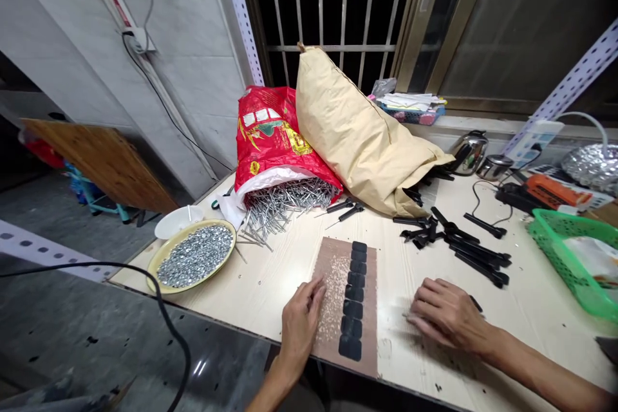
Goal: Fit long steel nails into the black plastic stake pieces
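My left hand (300, 318) is closed, thumb and fingertips pinched together at the left edge of a brown board (368, 347). Whatever those fingers hold, if anything, is too small to make out. Along the board runs a column of several black rounded pads (353, 309), with pale specks scattered beside them. To the right of the board, my right hand (447, 312) hovers low over or rests on the table, fingers curled and slightly blurred. A short black piece (476, 302) shows behind it; I cannot tell whether the hand grips it.
Black plastic parts (476, 251) lie beyond my right hand. A yellow dish (159, 283) of small metal pieces stands left. Behind are a red sack (270, 122) spilling metal rods (270, 206) and a beige sack (347, 122). A green basket (555, 251) is at right.
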`<state>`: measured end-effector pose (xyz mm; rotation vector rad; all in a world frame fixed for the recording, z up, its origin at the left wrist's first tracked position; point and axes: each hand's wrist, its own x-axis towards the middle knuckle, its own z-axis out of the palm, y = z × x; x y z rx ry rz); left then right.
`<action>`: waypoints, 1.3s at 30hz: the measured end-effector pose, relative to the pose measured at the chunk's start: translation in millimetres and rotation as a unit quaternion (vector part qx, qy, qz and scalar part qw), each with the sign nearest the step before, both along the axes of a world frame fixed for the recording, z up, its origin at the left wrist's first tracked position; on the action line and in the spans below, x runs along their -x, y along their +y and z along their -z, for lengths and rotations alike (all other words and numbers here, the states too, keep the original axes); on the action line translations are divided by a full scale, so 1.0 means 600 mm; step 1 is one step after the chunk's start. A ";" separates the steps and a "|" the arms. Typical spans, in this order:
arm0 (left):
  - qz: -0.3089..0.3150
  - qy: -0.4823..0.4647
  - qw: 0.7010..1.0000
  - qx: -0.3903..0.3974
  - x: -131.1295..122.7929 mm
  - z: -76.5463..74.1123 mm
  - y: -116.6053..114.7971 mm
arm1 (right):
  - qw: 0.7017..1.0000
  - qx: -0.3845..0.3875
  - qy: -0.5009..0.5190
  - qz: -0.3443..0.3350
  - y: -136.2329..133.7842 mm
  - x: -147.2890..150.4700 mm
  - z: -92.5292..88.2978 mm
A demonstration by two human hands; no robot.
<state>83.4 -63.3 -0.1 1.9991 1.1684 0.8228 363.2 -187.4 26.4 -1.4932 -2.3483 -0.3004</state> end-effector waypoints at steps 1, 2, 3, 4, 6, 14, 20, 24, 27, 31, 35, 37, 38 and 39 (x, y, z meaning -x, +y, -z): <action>0.000 -0.003 1.000 0.001 -0.001 0.000 -0.001 | 1.000 -0.011 -0.002 0.012 0.015 -0.004 -0.007; 0.001 -0.006 1.000 0.002 -0.001 -0.001 -0.001 | 0.999 -0.027 -0.002 0.025 0.038 -0.004 -0.013; 0.001 -0.011 1.000 0.004 -0.002 -0.002 -0.002 | 0.998 -0.044 -0.003 0.038 0.068 -0.003 -0.017; 0.001 -0.016 1.000 0.007 -0.002 -0.004 -0.003 | 0.997 -0.057 -0.009 0.047 0.103 0.001 -0.020; -0.007 -0.029 0.999 0.017 0.001 -0.008 -0.002 | 0.996 -0.058 -0.036 0.057 0.181 0.012 -0.019; -0.188 0.012 0.982 -0.008 0.122 -0.011 0.041 | 0.997 -0.001 -0.064 -0.039 0.371 0.035 0.046; -0.159 0.109 0.977 -0.089 0.191 0.001 0.068 | 1.000 0.016 0.005 -0.020 0.376 0.022 0.073; -0.089 0.215 0.970 -0.074 0.177 0.000 0.082 | 0.992 0.000 0.122 0.022 0.350 0.045 0.038; -0.055 0.275 0.956 -0.081 0.171 0.001 0.091 | 0.983 -0.010 0.180 0.023 0.319 0.083 0.006; -0.026 0.265 0.959 -0.095 0.172 0.005 0.100 | 0.973 0.023 0.231 0.011 0.269 0.148 -0.019; -0.078 0.043 0.995 0.045 0.158 -0.002 0.102 | 0.966 0.060 0.252 -0.003 0.229 0.209 -0.026; -0.104 -0.134 0.966 0.194 0.142 -0.013 0.097 | 0.966 0.064 0.250 -0.009 0.218 0.233 -0.028; -0.109 -0.218 0.934 0.261 0.132 -0.020 0.093 | 0.967 0.061 0.247 -0.012 0.215 0.242 -0.029; -0.107 -0.290 0.898 0.314 0.122 -0.028 0.088 | 0.968 0.054 0.244 -0.013 0.213 0.249 -0.030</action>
